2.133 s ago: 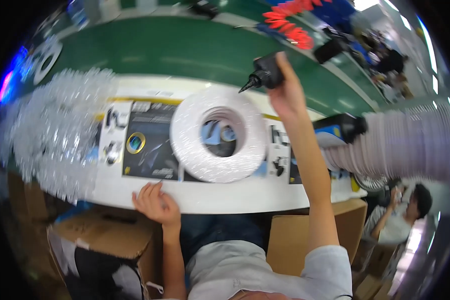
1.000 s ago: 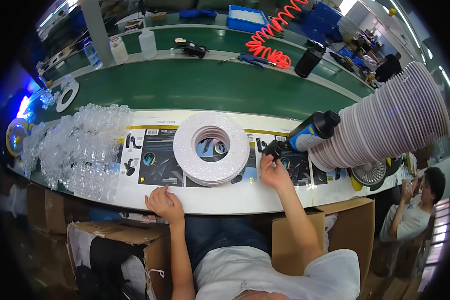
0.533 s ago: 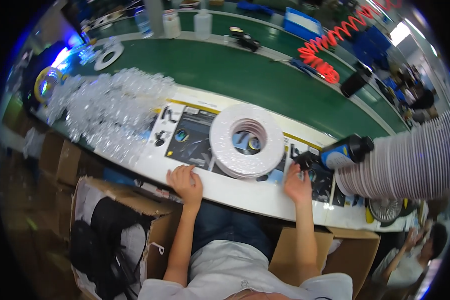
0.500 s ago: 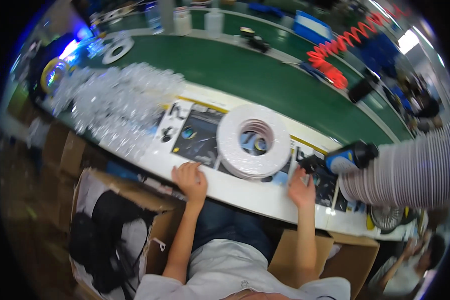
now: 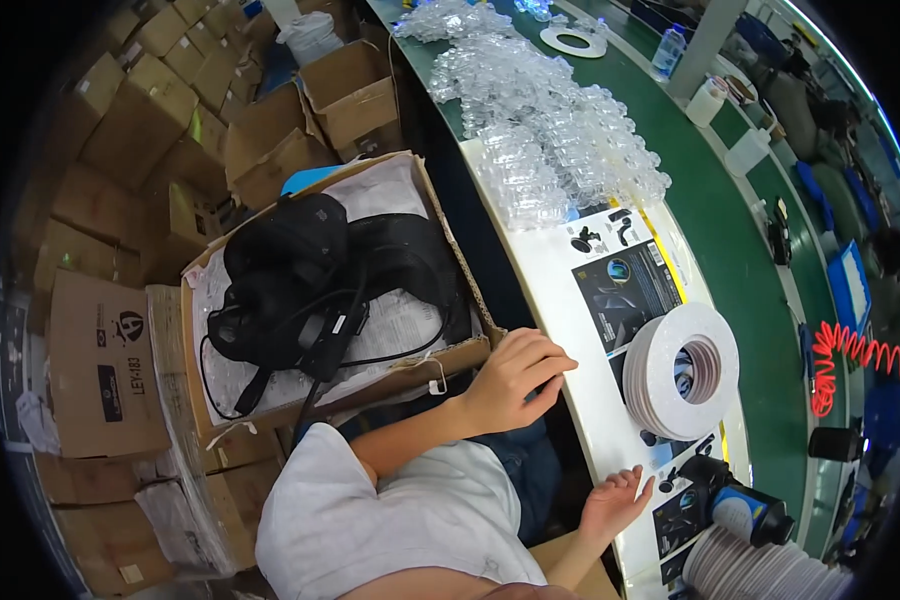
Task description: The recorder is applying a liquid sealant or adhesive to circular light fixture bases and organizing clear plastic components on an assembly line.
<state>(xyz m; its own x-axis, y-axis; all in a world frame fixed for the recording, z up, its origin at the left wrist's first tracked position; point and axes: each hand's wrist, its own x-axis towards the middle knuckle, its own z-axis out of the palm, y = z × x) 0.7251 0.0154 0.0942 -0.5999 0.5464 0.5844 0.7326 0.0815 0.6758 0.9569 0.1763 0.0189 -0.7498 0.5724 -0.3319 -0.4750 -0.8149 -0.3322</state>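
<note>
My left hand (image 5: 520, 380) hovers between the bench edge and an open carton, fingers loosely bent, thumb apart, nothing in it. Palm up at the bench edge, my right hand (image 5: 615, 505) is open with slightly curled fingers and holds nothing. Beyond the hands, a stack of white rings (image 5: 655, 375) lies on printed black sheets (image 5: 625, 295) on the white bench (image 5: 595, 420). A black bottle with a blue label (image 5: 745, 515) lies to the right. Inside the carton (image 5: 350, 400) are a black headset-like device with cables (image 5: 290, 270) and white paper.
Clear plastic holders (image 5: 560, 130) are heaped at the bench's far end. Another pile of white rings (image 5: 750, 565) lies at the lower right. Brown cartons (image 5: 110, 360) fill the left side. A green conveyor belt (image 5: 740, 270) runs behind the bench, with a red coiled hose (image 5: 850, 350) past it.
My view has swung left, bringing the carton and stacked boxes into fuller sight. My left hand has lifted off the bench edge toward the carton. My right hand stays by the bench edge.
</note>
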